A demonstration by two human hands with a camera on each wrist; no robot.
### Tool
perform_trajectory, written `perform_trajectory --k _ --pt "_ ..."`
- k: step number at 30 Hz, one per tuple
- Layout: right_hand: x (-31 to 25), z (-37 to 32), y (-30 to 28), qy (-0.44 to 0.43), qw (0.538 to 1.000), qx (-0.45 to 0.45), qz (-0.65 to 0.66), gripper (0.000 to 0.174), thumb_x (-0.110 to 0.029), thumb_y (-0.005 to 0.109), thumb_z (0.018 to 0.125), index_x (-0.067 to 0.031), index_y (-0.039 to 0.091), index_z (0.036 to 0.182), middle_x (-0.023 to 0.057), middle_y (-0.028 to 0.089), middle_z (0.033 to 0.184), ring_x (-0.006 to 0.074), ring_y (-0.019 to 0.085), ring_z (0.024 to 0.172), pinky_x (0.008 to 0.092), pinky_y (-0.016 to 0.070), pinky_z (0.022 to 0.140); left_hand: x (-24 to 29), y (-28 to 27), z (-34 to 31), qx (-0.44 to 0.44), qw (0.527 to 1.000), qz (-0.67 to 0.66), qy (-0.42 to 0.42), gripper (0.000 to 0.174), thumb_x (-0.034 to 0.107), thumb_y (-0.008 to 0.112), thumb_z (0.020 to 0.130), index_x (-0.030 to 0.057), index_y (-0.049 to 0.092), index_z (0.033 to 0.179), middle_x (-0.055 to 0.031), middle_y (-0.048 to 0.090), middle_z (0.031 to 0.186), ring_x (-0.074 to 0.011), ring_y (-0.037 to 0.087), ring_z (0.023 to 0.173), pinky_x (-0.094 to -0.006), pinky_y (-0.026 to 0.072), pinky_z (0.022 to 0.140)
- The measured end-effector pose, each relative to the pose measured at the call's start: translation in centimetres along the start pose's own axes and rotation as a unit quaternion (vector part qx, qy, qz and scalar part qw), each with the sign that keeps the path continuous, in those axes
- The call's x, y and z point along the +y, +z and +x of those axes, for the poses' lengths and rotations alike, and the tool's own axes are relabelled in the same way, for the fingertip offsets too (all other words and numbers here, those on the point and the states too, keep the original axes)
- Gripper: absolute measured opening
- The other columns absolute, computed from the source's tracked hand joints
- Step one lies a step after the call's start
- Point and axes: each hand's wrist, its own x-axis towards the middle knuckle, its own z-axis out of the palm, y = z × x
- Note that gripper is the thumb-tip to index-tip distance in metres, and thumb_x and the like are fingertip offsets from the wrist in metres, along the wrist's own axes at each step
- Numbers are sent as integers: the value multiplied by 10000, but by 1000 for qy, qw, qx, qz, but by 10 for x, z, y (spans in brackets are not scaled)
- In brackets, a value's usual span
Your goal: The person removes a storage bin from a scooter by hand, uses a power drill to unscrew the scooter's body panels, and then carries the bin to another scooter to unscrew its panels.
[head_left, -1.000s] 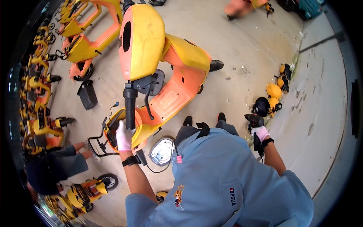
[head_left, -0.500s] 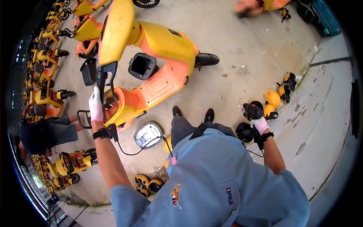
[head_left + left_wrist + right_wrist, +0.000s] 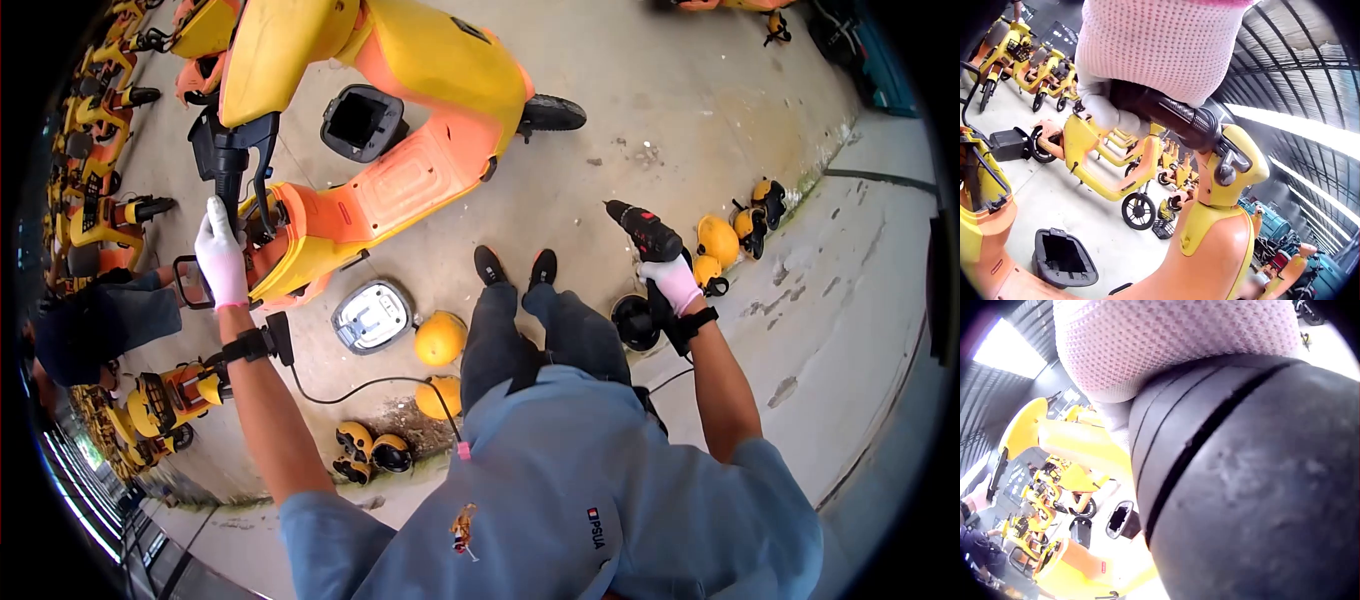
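My gloved left hand (image 3: 220, 255) holds the black handlebar grip (image 3: 230, 180) of a yellow and orange scooter (image 3: 425, 165). In the left wrist view, gloved fingers (image 3: 1105, 114) curl round that grip, close to the brake lever mount. My right hand (image 3: 672, 283), also gloved, grips a black cordless drill (image 3: 645, 232) out to the right, its tip pointing away from me. The drill's dark body (image 3: 1254, 481) fills much of the right wrist view. A seat (image 3: 372, 316) lies underside up on the floor by the scooter, whose seat opening is uncovered.
A black open bin (image 3: 363, 122) stands beyond the scooter's footboard. Yellow helmets (image 3: 718, 240) line the wall at right, and more helmets (image 3: 440, 338) lie near my feet. Another person (image 3: 85, 335) bends at the left among parked scooters (image 3: 100, 225). A cable (image 3: 365, 385) runs from my left wrist.
The scooter's front has shifted left and toward the top of the head view, with my left hand on its grip. The right hand and drill have risen slightly, the drill now pointing away.
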Motion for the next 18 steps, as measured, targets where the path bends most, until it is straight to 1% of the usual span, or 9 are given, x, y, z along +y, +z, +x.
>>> perform_trajectory --k 1,2,4,7,9,12,14,16,18 --pt "-11 1 9 3 1000 -4 1 358 9 670 714 22 656 1071 44 675 913 149 626 785 286 521 705 -1 2 2 18 1000 4 16 530 499 492 1028 18 633 855 16 528 649 -50 430 523 -228 332 483" --pt "-19 3 19 14 1000 -10 -10 358 9 670 714 22 656 1071 44 675 913 149 626 785 286 521 705 -5 2 -1 33 999 13 26 532 500 496 1027 18 632 847 19 521 639 -49 429 517 -229 329 479" --pt "-34 15 45 -17 990 -51 129 354 23 673 759 16 639 1111 52 678 929 160 641 794 296 536 739 -7 6 -2 69 997 6 47 537 513 517 1015 26 623 814 24 496 608 -53 425 510 -236 322 475" --pt "-54 32 82 40 982 -61 174 356 24 677 798 0 627 1150 65 680 956 175 659 800 308 548 758 -14 3 4 93 994 22 46 554 534 532 1001 23 636 815 30 497 610 -53 416 507 -234 321 475" --pt "-63 46 99 31 981 -85 169 348 8 686 811 -4 627 1153 60 670 943 168 665 785 305 543 749 -6 7 1 135 990 29 39 553 527 546 996 9 685 864 48 507 624 -42 395 504 -228 305 469" --pt "-47 70 116 13 979 -117 169 334 2 689 815 -4 630 1144 40 650 915 140 636 743 292 519 715 -7 6 -1 180 981 60 29 528 508 550 1001 19 722 903 61 514 635 -31 374 490 -212 276 456" --pt "-31 90 124 -13 970 -123 210 319 -7 692 826 -10 633 1139 30 643 911 130 614 719 286 502 694 -4 9 -5 206 975 62 54 538 508 541 1006 19 722 876 44 532 635 -50 378 469 -233 285 444" --pt "-16 104 124 -2 967 -134 219 304 -20 700 843 -13 637 1141 19 642 902 122 610 721 277 496 694 -22 -9 8 214 968 123 51 549 504 555 1001 -2 721 1134 30 598 764 -48 479 629 -208 382 562" --pt "3 115 125 -73 975 -134 163 285 -29 707 860 -13 640 1136 9 639 881 111 607 727 272 493 701 -23 -11 11 253 948 166 100 553 490 527 1018 -11 707 1166 16 605 786 -47 487 650 -207 394 594"
